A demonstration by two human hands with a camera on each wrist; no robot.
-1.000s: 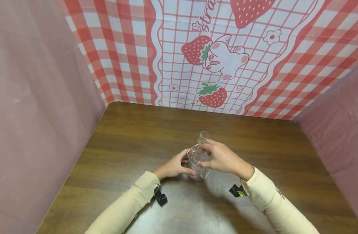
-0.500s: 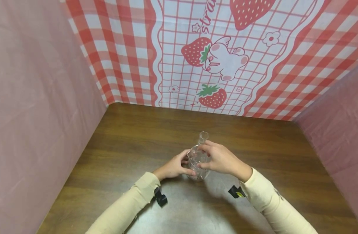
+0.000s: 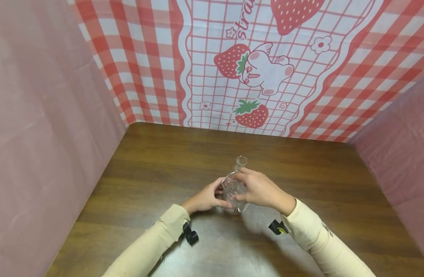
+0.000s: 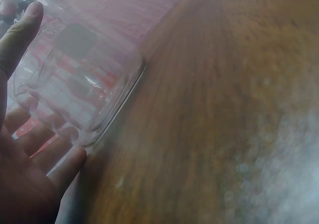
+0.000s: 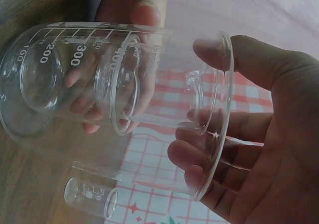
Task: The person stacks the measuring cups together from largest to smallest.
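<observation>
While half hiding the large beaker behind the right hand in head view, grips its wall with the left hand. From left wrist, crops the mouth beyond that hand. From right wrist, pinches, right-handed, a hard-to-outline inner glass within.

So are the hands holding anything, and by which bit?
The left hand holds the big beaker round its side. The right hand reaches inside it and seems to pinch a smaller beaker by its rim.
</observation>
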